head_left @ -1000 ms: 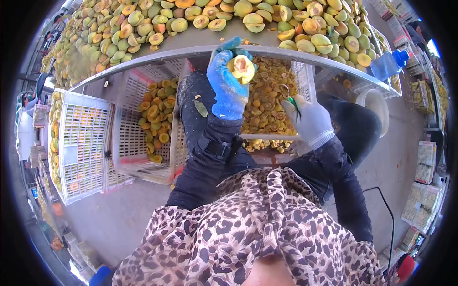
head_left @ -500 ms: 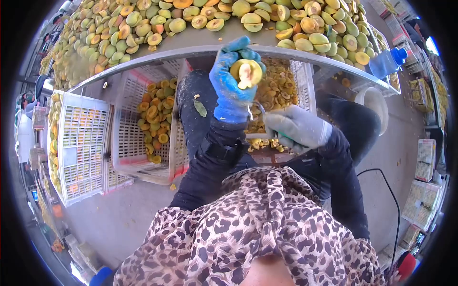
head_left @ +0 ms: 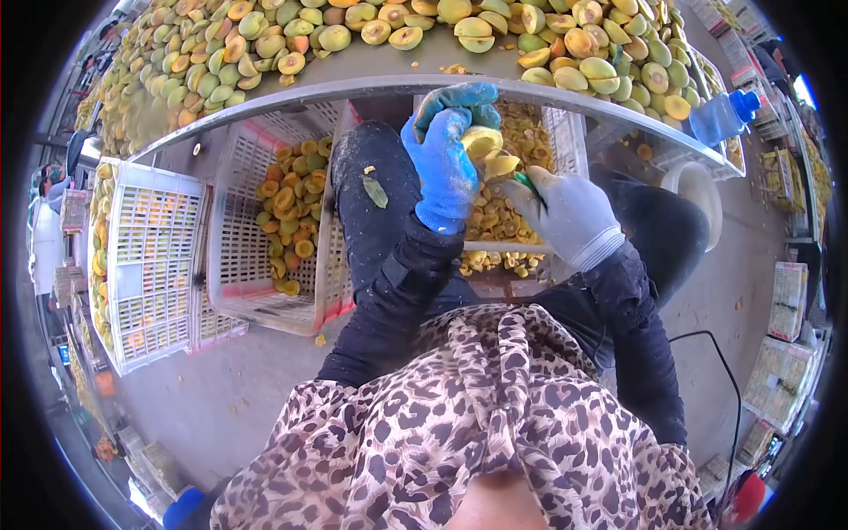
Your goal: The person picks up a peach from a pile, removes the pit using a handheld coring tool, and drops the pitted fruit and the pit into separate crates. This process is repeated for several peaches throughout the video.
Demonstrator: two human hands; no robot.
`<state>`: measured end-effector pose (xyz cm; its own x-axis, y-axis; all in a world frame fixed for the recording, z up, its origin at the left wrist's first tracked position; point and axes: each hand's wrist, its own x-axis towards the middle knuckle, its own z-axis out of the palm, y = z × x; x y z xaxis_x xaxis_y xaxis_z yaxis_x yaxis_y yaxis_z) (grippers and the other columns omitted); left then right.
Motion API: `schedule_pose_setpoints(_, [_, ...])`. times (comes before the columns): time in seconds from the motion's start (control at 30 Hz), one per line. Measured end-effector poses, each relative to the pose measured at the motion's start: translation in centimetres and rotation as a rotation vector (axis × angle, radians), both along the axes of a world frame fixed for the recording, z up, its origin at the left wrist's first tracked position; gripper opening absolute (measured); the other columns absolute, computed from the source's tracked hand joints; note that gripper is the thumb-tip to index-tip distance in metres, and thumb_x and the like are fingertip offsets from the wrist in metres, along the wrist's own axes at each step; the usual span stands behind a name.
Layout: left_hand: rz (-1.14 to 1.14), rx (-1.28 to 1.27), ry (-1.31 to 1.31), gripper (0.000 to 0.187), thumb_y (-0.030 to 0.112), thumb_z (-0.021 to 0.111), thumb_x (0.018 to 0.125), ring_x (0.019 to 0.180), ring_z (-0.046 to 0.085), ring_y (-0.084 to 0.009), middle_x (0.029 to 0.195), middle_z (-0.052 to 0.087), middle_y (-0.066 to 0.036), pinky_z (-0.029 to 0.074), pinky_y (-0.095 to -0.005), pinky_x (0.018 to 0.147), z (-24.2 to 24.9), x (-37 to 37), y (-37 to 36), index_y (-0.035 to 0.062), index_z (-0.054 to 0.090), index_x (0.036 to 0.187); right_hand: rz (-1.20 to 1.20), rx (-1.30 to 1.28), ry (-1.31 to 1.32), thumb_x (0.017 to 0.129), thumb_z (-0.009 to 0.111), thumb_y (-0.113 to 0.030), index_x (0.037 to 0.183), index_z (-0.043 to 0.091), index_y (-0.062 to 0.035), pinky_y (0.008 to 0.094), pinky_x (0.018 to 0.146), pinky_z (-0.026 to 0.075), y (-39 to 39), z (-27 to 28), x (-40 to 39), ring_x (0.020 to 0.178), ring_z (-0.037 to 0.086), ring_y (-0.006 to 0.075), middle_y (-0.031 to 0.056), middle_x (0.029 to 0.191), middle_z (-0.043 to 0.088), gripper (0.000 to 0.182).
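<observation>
My left hand (head_left: 442, 168), in a blue glove, is closed around a hollowed yellow-green fruit half (head_left: 482, 141), apricot- or peach-like. A pale yellow piece (head_left: 502, 165) sticks out at the fruit's lower edge. My right hand (head_left: 574, 216), in a grey glove, grips a small tool by its green handle (head_left: 526, 183); its working end is hidden at the fruit. Both hands are above a crate (head_left: 567, 146) of yellow fruit scraps (head_left: 521, 212) between my knees.
A metal-edged table (head_left: 344, 86) piled with halved fruit (head_left: 265, 49) lies ahead. Left stand a crate (head_left: 265, 305) with fruit halves and a white crate (head_left: 159, 256). A blue-capped bottle (head_left: 720, 119), a bucket (head_left: 698, 205) and a black cable (head_left: 726, 367) are on the right.
My left hand has turned the fruit from facing me to sideways and shifted slightly right. My right hand has risen to the fruit, bringing the green-handled tool against it.
</observation>
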<state>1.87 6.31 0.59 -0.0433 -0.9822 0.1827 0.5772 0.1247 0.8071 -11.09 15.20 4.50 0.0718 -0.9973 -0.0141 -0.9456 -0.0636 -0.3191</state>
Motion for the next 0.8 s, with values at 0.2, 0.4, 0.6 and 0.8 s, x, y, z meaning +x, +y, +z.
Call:
schedule_pose_setpoints(0.2, [0.111, 0.183, 0.176, 0.031, 0.008, 0.039, 0.088, 0.070, 0.058, -0.0191, 0.079, 0.057, -0.007, 0.054, -0.0316, 0.064, -0.6, 0.9, -1.6, -0.0045, 0.061, 0.108, -0.194, -0.037, 0.199, 0.094, 0.051, -0.039, 0.085, 0.062, -0.0048, 0.0399, 0.049, 0.047, 1.4, -3.1, -2.1, 0.051, 0.061, 0.0278, 0.0154, 0.059, 0.058, 0.037])
schedule_pose_setpoints(0.4, [0.125, -0.094, -0.041, 0.030, 0.008, 0.039, 0.088, 0.071, 0.061, -0.0192, 0.081, 0.061, -0.010, 0.054, -0.0316, 0.066, -1.0, -1.0, 0.0, -0.0032, 0.059, 0.109, -0.111, 0.030, -0.792, 0.095, 0.050, -0.032, 0.091, 0.062, 0.0008, 0.0402, 0.057, 0.046, 0.1, -1.5, 2.1, 0.068, 0.062, 0.0386, 0.0238, 0.069, 0.059, 0.035])
schedule_pose_setpoints(0.6, [0.041, -0.053, 0.136, 0.027, 0.010, 0.044, 0.093, 0.071, 0.060, -0.0232, 0.081, 0.059, -0.008, 0.055, -0.0378, 0.061, -0.9, -0.7, 0.2, -0.0058, 0.059, 0.109, -0.122, -0.058, -0.812, 0.095, 0.051, -0.032, 0.092, 0.061, 0.0037, 0.0408, 0.054, 0.043, 0.7, -2.5, 3.6, 0.063, 0.059, 0.0396, 0.0258, 0.067, 0.056, 0.037])
schedule_pose_setpoints(0.8, [-0.117, -0.189, 0.088, 0.028, 0.021, 0.060, 0.088, 0.069, 0.059, -0.0211, 0.078, 0.055, -0.005, 0.052, -0.0322, 0.058, -0.9, -0.4, 0.8, -0.0031, 0.060, 0.103, -0.225, 0.446, -1.087, 0.097, 0.046, -0.035, 0.082, 0.059, 0.0019, 0.0340, 0.048, 0.043, 0.7, 0.6, 2.4, 0.039, 0.049, 0.0187, 0.0074, 0.052, 0.051, 0.041])
